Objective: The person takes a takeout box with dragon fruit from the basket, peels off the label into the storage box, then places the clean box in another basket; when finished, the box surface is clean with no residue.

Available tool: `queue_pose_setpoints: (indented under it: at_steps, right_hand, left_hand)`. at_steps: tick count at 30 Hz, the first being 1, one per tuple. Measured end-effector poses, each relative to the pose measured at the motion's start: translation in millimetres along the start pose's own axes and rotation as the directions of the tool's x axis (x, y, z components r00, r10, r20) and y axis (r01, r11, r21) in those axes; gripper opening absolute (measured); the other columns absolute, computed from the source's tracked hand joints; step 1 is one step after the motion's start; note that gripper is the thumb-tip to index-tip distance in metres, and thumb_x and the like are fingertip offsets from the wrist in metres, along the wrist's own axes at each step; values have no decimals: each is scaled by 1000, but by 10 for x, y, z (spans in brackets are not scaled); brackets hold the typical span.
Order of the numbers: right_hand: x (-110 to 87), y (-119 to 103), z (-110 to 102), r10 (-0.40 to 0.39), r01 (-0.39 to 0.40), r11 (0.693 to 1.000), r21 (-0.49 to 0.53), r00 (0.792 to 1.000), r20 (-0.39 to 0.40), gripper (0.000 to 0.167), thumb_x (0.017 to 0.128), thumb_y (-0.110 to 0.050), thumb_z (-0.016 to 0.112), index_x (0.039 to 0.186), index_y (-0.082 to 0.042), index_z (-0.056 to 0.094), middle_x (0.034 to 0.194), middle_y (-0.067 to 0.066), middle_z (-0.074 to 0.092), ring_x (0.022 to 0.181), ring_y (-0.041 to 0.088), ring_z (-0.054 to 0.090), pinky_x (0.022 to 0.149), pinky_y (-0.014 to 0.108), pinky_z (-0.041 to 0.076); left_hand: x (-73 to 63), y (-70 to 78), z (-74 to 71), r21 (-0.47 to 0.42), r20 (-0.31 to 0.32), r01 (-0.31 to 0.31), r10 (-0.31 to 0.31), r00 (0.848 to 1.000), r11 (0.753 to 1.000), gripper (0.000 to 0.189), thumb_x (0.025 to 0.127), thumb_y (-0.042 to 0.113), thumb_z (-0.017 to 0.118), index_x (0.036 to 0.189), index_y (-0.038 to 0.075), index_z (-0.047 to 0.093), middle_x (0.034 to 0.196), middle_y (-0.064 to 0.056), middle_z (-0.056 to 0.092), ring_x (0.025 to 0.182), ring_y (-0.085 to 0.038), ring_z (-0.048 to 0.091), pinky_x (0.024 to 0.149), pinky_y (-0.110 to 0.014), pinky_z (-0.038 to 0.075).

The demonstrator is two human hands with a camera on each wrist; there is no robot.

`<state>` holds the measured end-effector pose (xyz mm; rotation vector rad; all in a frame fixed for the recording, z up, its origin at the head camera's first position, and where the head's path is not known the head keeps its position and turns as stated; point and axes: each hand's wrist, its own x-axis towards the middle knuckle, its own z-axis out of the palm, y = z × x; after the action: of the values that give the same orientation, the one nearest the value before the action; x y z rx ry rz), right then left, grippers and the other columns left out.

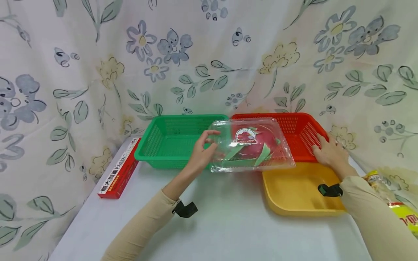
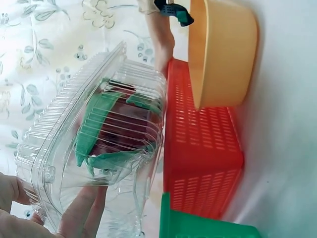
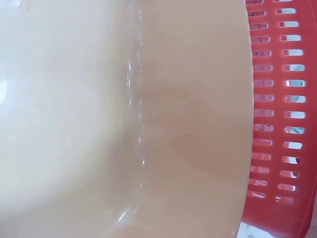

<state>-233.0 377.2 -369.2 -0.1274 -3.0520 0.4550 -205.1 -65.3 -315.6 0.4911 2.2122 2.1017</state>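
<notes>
My left hand (image 1: 209, 142) holds a clear plastic clamshell box (image 1: 251, 145) by its left end, thumb on top and fingers beneath. Inside lies a pink dragon fruit with green scales, under a round label. The box hangs tilted over the gap between the green basket (image 1: 169, 139) and the red basket (image 1: 302, 132). The left wrist view shows the box (image 2: 99, 144) close up, with my fingers (image 2: 79, 213) under it. My right hand (image 1: 324, 148) grips the right front corner of the red basket's rim. The right wrist view shows no hand.
A yellow basin (image 1: 297, 192) sits in front of the red basket, touching it (image 3: 124, 119). A red pasta box (image 1: 121, 168) lies left of the green basket. A snack bag (image 1: 395, 204) lies at the right edge. Flowered cloth hangs behind.
</notes>
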Motion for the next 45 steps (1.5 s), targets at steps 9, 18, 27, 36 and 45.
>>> queue_pose_setpoints:
  at_steps: [9, 18, 27, 36, 45]
  right_hand:
    - [36, 59, -31, 9, -9, 1000, -1, 1000, -6, 68, 100, -36, 30, 154, 0, 13, 153, 36, 3, 120, 69, 19, 89, 78, 27]
    - [3, 77, -12, -1, 1, 1000, -1, 1000, 3, 67, 100, -36, 29, 154, 0, 14, 153, 37, 3, 119, 70, 19, 89, 78, 27]
    - [1, 54, -20, -4, 4, 1000, -1, 1000, 1, 67, 100, -36, 29, 154, 0, 13, 151, 38, 3, 117, 71, 20, 87, 77, 29]
    - [10, 34, -37, -6, 6, 1000, -5, 1000, -1, 67, 99, -35, 30, 154, 1, 14, 150, 39, 3, 117, 70, 20, 87, 77, 29]
    - [21, 24, 21, -10, 11, 1000, -3, 1000, 5, 67, 100, -35, 31, 154, 2, 13, 150, 39, 3, 116, 69, 20, 86, 77, 29]
  left_hand:
    - [-261, -8, -212, -9, 6, -2, 2, 1000, 1000, 44, 92, 1, 42, 135, 11, 48, 122, -21, 43, 83, -39, 71, 69, -44, 59]
    - [-494, -41, -415, -4, -10, 19, -19, 1000, 1000, 44, 93, -1, 40, 135, 12, 47, 125, -21, 41, 83, -35, 72, 72, -45, 58]
    - [-693, -54, -674, 25, -47, 39, -38, 998, 999, 42, 95, 0, 37, 136, 10, 44, 126, -20, 42, 87, -30, 73, 73, -41, 58]
    - [-883, -66, -878, 81, -51, 49, -45, 998, 996, 40, 97, 2, 40, 137, 8, 42, 129, -20, 42, 88, -28, 73, 74, -37, 58]
    - [-1093, -91, -932, 95, -3, 39, -39, 999, 995, 41, 95, -1, 40, 135, 7, 42, 126, -23, 42, 85, -26, 73, 71, -38, 59]
